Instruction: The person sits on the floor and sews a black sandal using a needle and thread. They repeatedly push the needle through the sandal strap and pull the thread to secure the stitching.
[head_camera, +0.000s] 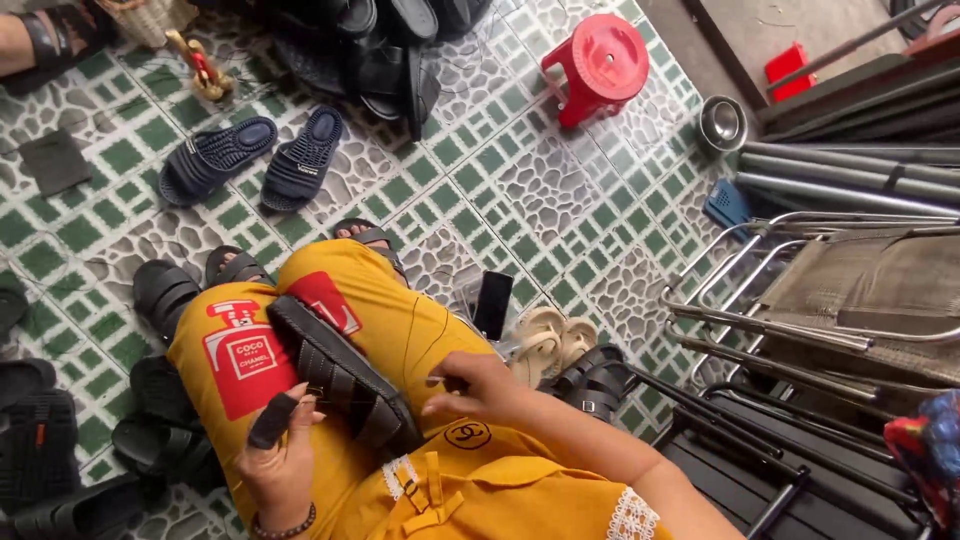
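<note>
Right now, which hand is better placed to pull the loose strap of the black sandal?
The left hand: its fingers already pinch the black sandal's strap end. The right hand rests beside the sole.

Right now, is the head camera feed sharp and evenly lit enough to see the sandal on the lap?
Head view: soft even daylight, no harsh glare; the black sandal and both hands, left hand, right hand, read clearly; wide-angle bending shows at the edges.

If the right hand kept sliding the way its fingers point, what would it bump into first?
The right hand points its fingers leftward across the lap, so it would most likely meet the black sandal lying on the yellow trousers first. They look almost touching already, though depth is hard to judge.
</note>
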